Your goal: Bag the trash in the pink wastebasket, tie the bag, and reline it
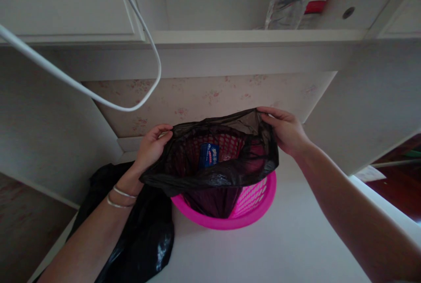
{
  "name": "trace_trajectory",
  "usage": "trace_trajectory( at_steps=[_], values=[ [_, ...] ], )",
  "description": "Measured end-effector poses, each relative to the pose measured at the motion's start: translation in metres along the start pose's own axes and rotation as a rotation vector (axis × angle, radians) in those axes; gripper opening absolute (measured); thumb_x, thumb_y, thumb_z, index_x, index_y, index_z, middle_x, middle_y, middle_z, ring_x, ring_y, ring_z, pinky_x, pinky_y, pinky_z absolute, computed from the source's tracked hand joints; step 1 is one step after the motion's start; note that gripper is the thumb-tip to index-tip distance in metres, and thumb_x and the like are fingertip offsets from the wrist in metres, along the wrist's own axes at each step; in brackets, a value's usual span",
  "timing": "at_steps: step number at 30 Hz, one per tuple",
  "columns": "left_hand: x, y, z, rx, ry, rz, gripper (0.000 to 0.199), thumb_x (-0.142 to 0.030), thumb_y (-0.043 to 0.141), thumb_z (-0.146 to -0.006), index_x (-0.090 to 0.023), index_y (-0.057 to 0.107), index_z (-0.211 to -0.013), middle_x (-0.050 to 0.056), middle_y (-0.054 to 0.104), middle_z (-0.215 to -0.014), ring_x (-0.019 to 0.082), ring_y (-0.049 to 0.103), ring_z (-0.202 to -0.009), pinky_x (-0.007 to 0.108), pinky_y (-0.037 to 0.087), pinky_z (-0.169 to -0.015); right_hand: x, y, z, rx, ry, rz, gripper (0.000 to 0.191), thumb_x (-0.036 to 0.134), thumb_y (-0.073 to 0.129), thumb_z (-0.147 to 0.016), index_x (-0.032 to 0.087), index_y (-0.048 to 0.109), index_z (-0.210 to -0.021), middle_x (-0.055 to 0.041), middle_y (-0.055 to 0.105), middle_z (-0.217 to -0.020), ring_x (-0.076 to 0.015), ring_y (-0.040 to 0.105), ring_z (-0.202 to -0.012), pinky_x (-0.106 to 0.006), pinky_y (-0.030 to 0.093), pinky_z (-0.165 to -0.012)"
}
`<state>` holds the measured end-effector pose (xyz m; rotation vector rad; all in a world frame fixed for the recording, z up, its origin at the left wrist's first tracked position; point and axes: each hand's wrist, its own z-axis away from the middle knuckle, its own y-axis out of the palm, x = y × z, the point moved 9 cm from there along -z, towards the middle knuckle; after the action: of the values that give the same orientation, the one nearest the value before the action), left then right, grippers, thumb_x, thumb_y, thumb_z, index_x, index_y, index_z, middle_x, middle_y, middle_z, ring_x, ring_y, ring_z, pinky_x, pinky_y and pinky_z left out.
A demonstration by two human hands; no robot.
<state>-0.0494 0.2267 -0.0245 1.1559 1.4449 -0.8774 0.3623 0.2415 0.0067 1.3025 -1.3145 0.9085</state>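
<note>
A thin black plastic bag (226, 177) is stretched open over a bright pink mesh basket (250, 220), hanging partly inside it. My left hand (154, 145) pinches the bag's rim at the left, two silver bangles on the wrist. At the upper right corner of the rim, my right hand (284, 129) grips the plastic between thumb and fingers. Down in the bag's mouth a small blue packet (208, 155) shows against the pink mesh. The front rim of the basket is uncovered below the bag.
Another black plastic bag (151, 234) lies left of the basket, under my left forearm. The basket stands on a white surface (296, 234). A white cable (125, 108) loops down at upper left. Above is a shelf (250, 36) holding clear packaging and a red-green item.
</note>
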Motion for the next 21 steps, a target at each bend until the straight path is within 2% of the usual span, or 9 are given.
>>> trace_trajectory(
  at_steps=[4,8,11,14,15,17,19,21],
  values=[
    [-0.026,-0.021,0.008,-0.118,0.147,0.006,0.016,-0.02,0.082,-0.066,-0.021,0.071,-0.077,-0.003,0.071,-0.083,0.015,0.062,-0.081,0.024,0.047,-0.081,0.031,-0.003,0.017,0.041,-0.157,-0.057,0.029,0.026,0.089,-0.064,0.028,0.082,-0.092,0.0025,0.08,-0.089,-0.014,0.072,-0.077,-0.027,0.061,-0.077],
    [-0.057,-0.047,0.013,-0.228,0.26,0.066,0.014,-0.013,0.076,-0.071,-0.02,0.064,-0.073,-0.006,0.072,-0.095,0.011,0.063,-0.093,0.022,0.046,-0.093,0.047,-0.027,0.034,-0.039,-0.239,-0.05,0.024,0.027,0.089,-0.067,0.03,0.081,-0.09,0.0015,0.079,-0.093,-0.0162,0.071,-0.079,-0.03,0.061,-0.077],
    [-0.066,-0.06,0.015,-0.202,0.24,0.093,0.011,-0.015,0.075,-0.082,-0.02,0.066,-0.08,-0.009,0.071,-0.091,0.01,0.063,-0.089,0.023,0.05,-0.089,0.045,-0.052,0.039,-0.116,-0.223,0.0,0.021,0.029,0.088,-0.072,0.029,0.081,-0.091,0.0001,0.078,-0.093,-0.0179,0.071,-0.082,-0.031,0.062,-0.079],
    [-0.062,-0.077,0.019,-0.176,0.201,0.124,0.012,-0.013,0.074,-0.082,-0.022,0.067,-0.085,-0.01,0.068,-0.074,0.009,0.063,-0.077,0.023,0.053,-0.086,0.03,-0.072,0.044,-0.072,-0.129,0.012,0.02,0.039,0.081,-0.081,0.035,0.079,-0.1,0.0002,0.078,-0.11,-0.0224,0.073,-0.094,-0.036,0.064,-0.081],
    [-0.059,-0.081,0.021,-0.141,0.184,0.12,0.015,-0.013,0.077,-0.078,-0.022,0.069,-0.087,-0.009,0.069,-0.076,0.01,0.065,-0.079,0.023,0.054,-0.086,0.024,-0.078,0.048,-0.028,-0.094,0.001,0.025,0.044,0.077,-0.084,0.038,0.077,-0.109,0.0007,0.077,-0.119,-0.0248,0.074,-0.098,-0.039,0.065,-0.08],
    [-0.049,-0.082,0.027,-0.016,0.129,0.079,0.033,-0.014,0.085,-0.068,-0.025,0.074,-0.097,-0.004,0.077,-0.098,0.018,0.069,-0.099,0.025,0.057,-0.087,0.011,-0.087,0.06,0.083,-0.05,-0.023,0.045,0.049,0.074,-0.086,0.048,0.066,-0.13,0.0022,0.07,-0.137,-0.0287,0.075,-0.107,-0.045,0.066,-0.082],
    [-0.038,-0.076,0.038,0.118,0.057,0.037,0.062,-0.011,0.093,-0.053,-0.03,0.076,-0.109,0.001,0.074,-0.127,0.028,0.066,-0.121,0.027,0.06,-0.086,-0.001,-0.09,0.075,0.224,-0.035,-0.004,0.077,0.044,0.081,-0.081,0.057,0.046,-0.148,0.0031,0.06,-0.152,-0.031,0.073,-0.116,-0.048,0.066,-0.087],
    [-0.032,-0.07,0.05,0.187,-0.006,0.013,0.09,-0.003,0.095,-0.038,-0.036,0.074,-0.119,0.002,0.068,-0.14,0.034,0.06,-0.132,0.029,0.062,-0.087,-0.013,-0.087,0.088,0.341,-0.041,0.105,0.1,0.034,0.088,-0.075,0.062,0.032,-0.154,0.004,0.053,-0.159,-0.0314,0.071,-0.122,-0.048,0.065,-0.091]
  ],
)
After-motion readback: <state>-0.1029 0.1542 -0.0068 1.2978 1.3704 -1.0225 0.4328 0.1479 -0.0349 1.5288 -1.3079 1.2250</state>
